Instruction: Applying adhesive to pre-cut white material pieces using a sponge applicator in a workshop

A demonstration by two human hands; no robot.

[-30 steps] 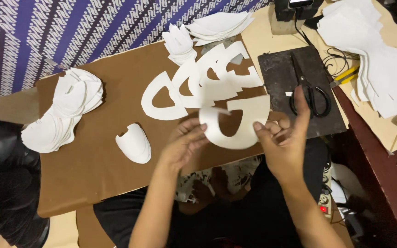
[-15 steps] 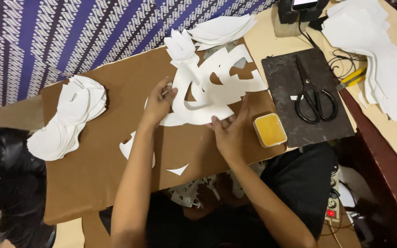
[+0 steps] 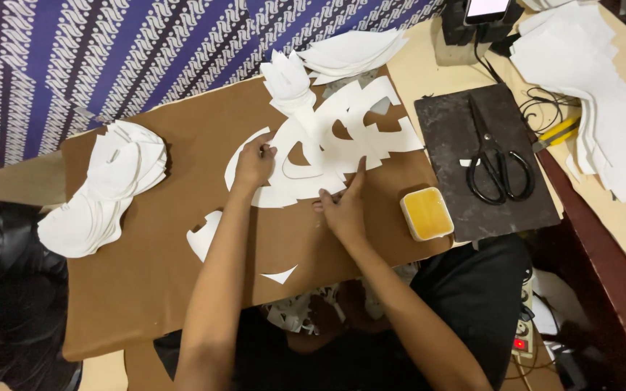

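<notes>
Where the frame's lower edge cuts off both forearms, a lap in dark cloth shows, and just above it begins the brown board (image 3: pixel 146 289) that covers the counter (image 3: pixel 414 69). On the board, low and centre, lies a small white scrap (image 3: pixel 280 275), and left of the left forearm a curved white piece (image 3: pixel 204 235) is partly hidden. At mid-frame the right hand (image 3: pixel 342 206) rests on the board with its fingers (image 3: pixel 359 171) stretched out and pressed flat on the lower edge of the white cutouts (image 3: pixel 327 148). The left hand (image 3: pixel 255 163) sits at their left end, fingers curled down onto the leftmost horseshoe-shaped cutout; whether it pinches the edge or only presses it cannot be told. The cutouts lie overlapped in a row running toward the upper right. Just right of the right hand stands a small square tub (image 3: pixel 427 213) of yellow paste with a white rim, on the corner of a dark mat (image 3: pixel 443 130); black scissors (image 3: pixel 494 163) lie on that mat. At the left edge sits a heap (image 3: pixel 103 192) of white curved pieces. Farther up, two more white stacks (image 3: pixel 327 58) top the board, and a big sheet pile (image 3: pixel 603 94) fills the upper right. A purple patterned cloth (image 3: pixel 110 51) spans the upper left.
</notes>
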